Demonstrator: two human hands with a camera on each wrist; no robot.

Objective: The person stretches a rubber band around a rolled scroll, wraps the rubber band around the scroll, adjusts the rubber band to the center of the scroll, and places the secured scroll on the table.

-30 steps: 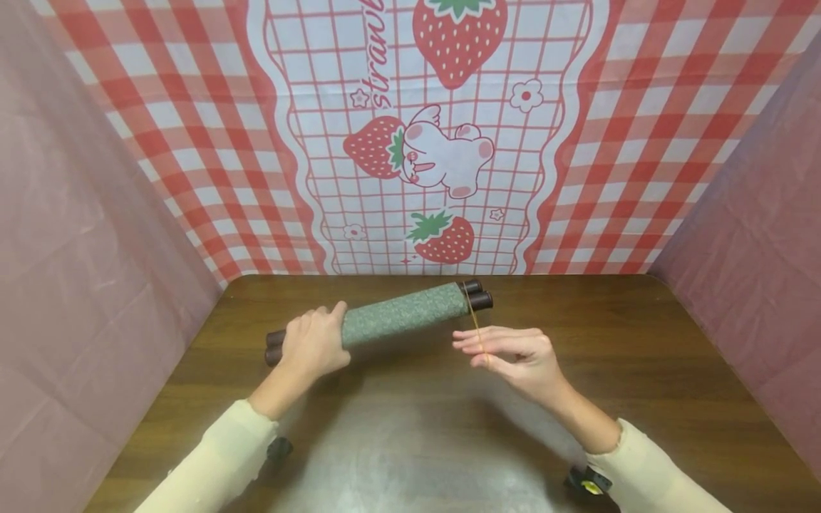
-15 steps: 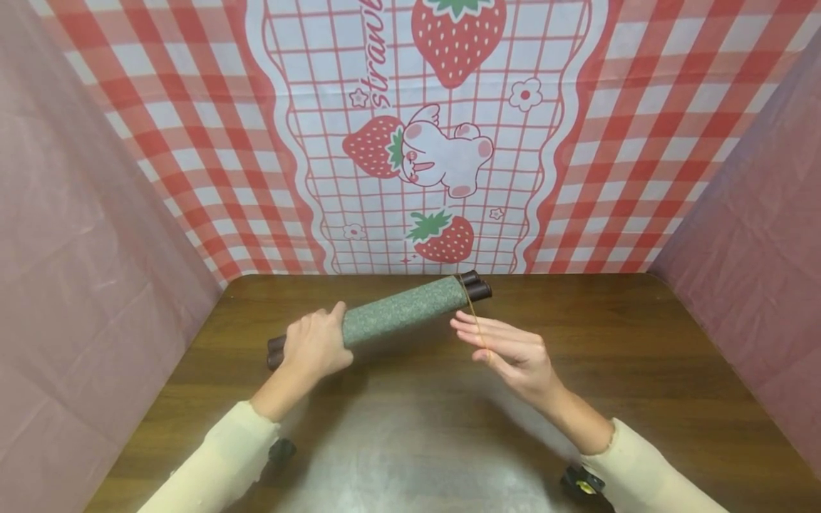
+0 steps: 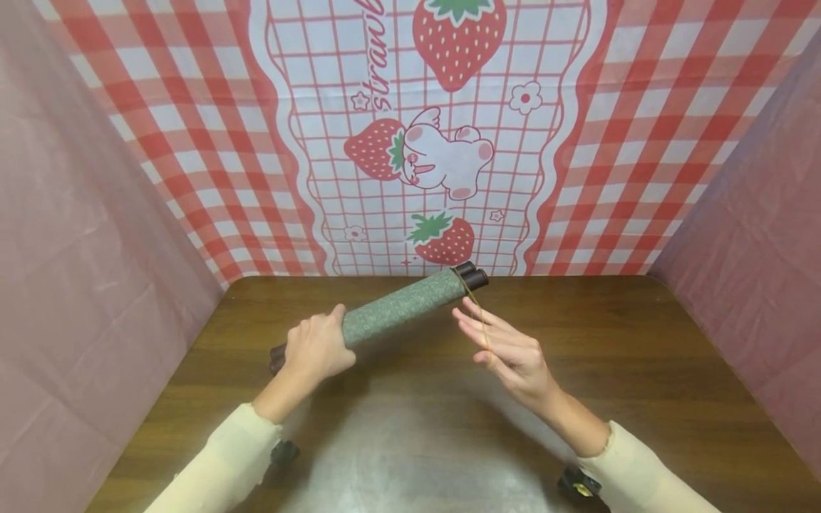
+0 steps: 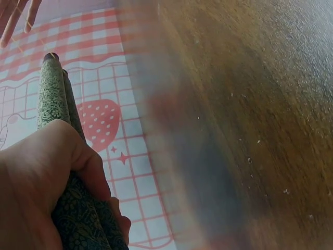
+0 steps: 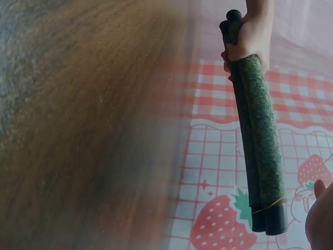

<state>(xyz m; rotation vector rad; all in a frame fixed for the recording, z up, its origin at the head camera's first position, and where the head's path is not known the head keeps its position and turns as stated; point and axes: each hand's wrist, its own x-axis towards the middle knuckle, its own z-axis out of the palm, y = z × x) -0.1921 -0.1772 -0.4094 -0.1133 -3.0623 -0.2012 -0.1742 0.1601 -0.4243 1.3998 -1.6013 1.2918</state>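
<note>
A rolled-up hanging scroll [image 3: 403, 303] with green patterned backing and paired dark rod ends slants over the table, its right end higher. My left hand [image 3: 317, 345] grips it near the left end, fingers wrapped round the roll as the left wrist view shows. Round the right end runs a thin yellowish rubber band [image 5: 270, 206], pulled out toward my right hand [image 3: 516, 354]. That hand's fingers are extended and spread, with the band stretched across them down to the thumb. In the left wrist view, the scroll [image 4: 53, 96] points away toward the right hand's fingertips.
A brown wooden table [image 3: 641, 356] lies beneath both hands. Behind it hangs a red-and-white checked cloth [image 3: 212, 121] printed with strawberries. Pink fabric [image 3: 70, 271] closes off the left and right sides.
The scroll's right end has risen, tilting the roll more steeply. My right hand has moved slightly up and its fingers have spread apart, the band still stretched on them.
</note>
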